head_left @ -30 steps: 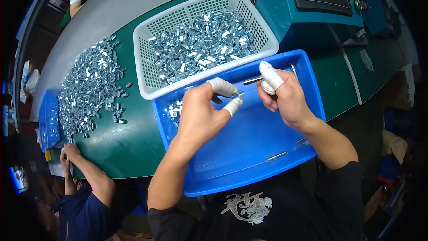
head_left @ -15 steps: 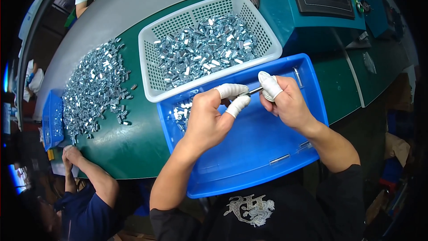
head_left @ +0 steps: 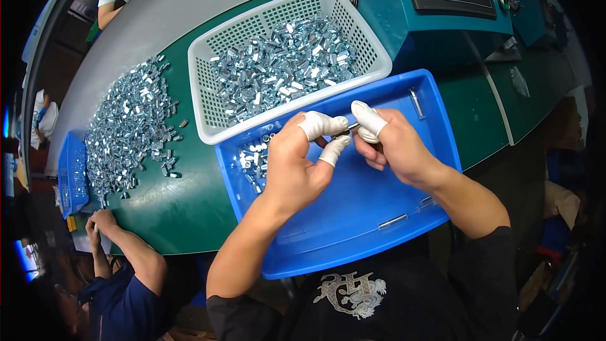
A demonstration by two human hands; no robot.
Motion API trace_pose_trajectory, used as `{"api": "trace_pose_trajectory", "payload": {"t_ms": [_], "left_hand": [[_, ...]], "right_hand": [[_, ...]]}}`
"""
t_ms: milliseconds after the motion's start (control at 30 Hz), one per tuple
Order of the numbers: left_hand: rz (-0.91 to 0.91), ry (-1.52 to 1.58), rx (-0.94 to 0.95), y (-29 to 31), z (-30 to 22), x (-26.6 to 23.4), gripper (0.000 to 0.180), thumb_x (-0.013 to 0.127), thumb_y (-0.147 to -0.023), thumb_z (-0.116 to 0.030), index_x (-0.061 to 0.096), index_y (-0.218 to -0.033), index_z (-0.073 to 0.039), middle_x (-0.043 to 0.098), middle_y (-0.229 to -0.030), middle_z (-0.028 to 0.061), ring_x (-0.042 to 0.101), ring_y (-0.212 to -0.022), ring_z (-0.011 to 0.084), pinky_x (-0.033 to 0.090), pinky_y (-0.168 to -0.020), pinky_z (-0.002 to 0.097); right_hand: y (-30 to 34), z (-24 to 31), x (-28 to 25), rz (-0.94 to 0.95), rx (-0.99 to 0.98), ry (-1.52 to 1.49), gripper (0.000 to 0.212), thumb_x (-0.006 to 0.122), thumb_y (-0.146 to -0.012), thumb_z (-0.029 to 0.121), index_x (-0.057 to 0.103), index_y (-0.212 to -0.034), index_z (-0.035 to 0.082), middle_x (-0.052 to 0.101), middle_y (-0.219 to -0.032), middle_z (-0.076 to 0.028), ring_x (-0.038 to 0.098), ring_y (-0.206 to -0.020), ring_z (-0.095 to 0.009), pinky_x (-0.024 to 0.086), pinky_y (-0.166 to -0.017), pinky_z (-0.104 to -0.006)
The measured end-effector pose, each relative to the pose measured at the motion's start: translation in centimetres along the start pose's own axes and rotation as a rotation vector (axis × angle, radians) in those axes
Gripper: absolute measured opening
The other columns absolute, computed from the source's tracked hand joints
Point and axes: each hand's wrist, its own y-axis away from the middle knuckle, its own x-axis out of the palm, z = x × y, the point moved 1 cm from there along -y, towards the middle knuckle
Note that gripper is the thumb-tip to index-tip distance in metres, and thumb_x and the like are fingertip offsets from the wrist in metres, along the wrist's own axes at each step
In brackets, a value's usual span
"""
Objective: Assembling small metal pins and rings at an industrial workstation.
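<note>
Over the blue bin [head_left: 341, 240], my two hands meet with white finger cots on thumbs and forefingers. My right hand [head_left: 401, 145] is closed on a thin metal rod [head_left: 354, 127], which points left toward the other hand. Between thumb and forefinger, my left hand [head_left: 293, 164] pinches a small metal piece [head_left: 341, 133], mostly hidden by the fingertips. The rod's tip reaches this piece; whether it is inside cannot be seen. Several shiny hex coupling nuts [head_left: 252, 159] lie in the bin's left corner, beside my left wrist.
A white perforated basket [head_left: 208, 132] full of coupling nuts stands behind the bin. Left of it, a large pile of nuts [head_left: 132, 120] covers the green table [head_left: 196, 215]. A co-worker's hands [head_left: 101, 221] are near a small blue basket [head_left: 72, 180]. A teal machine [head_left: 442, 38] stands at back right.
My right hand has moved slightly left, closer to my left hand, and less of the rod shows between them. The whole view has shifted a little.
</note>
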Motion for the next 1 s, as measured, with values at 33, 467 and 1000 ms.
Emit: {"api": "trace_pose_trajectory", "payload": {"t_ms": [33, 467, 1000], "left_hand": [[-0.027, -0.122, 0.172, -0.3, 0.0, -0.1, 0.024, 0.07, -0.073, 0.004, 0.063, -0.095, 0.001, 0.065, -0.082, 0.0086, 0.061, -0.074, 0.0139, 0.05, -0.065, 0.0275], [-0.055, -0.069, 0.214, -0.3, -1.3, -0.4, 0.02, 0.071, -0.07, 0.002, 0.066, -0.089, -0.002, 0.063, -0.076, 0.0052, 0.056, -0.065, 0.0122, 0.044, -0.058, 0.0236], [-0.124, -0.8, -0.199, 0.0, -0.9, -2.4, 0.016, 0.07, -0.073, -0.022, 0.066, -0.071, -0.006, 0.06, -0.057, 0.0136, 0.061, -0.052, 0.0314, 0.047, -0.049, 0.0403]], "right_hand": [[-0.1, 0.2, 0.0, 0.044, 0.174, -0.18, 0.041, 0.04, -0.097, 0.035, 0.05, -0.069, 0.006, 0.04, -0.048, 0.002, 0.032, -0.041, -0.006, 0.029, -0.039, -0.0224], [-0.6, -0.6, -0.5, 0.38, 0.337, -0.426, 0.037, 0.036, -0.097, 0.036, 0.054, -0.089, 0.004, 0.039, -0.049, 0.001, 0.03, -0.039, -0.007, 0.027, -0.036, -0.0223], [-0.5, -0.1, -0.9, 0.025, 0.127, -0.293, 0.049, 0.037, -0.098, 0.036, 0.042, -0.058, 0.009, 0.037, -0.05, 0.001, 0.029, -0.038, -0.006, 0.027, -0.037, -0.0211]]}}
